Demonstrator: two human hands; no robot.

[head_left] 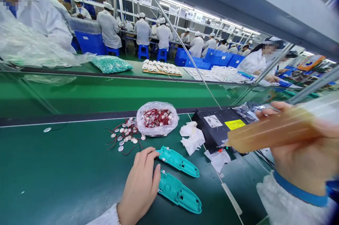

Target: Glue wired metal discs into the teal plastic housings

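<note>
Two teal plastic shell halves (181, 191) lie side by side on the green bench, hollow side up, each with a small white part near its left end. My left hand (142, 186) rests at their left ends. Its fingertips touch the tip of the far teal shell (180, 161), and the thumb, held apart, lies over the end of the near one. Raised at the right, my right hand (304, 147) is closed around a glue syringe (270, 135) with amber contents. Its thin nozzle points left, above the front of a black box.
Beyond the shells stand a plastic-lined bowl (138, 120) of red-wired discs and a loose pile of discs (127, 135). Crumpled tissue (192, 138) lies beside the black box (212, 122). A slanted metal rod (182, 45) crosses the view. Co-workers sit behind the raised green ledge (106, 92).
</note>
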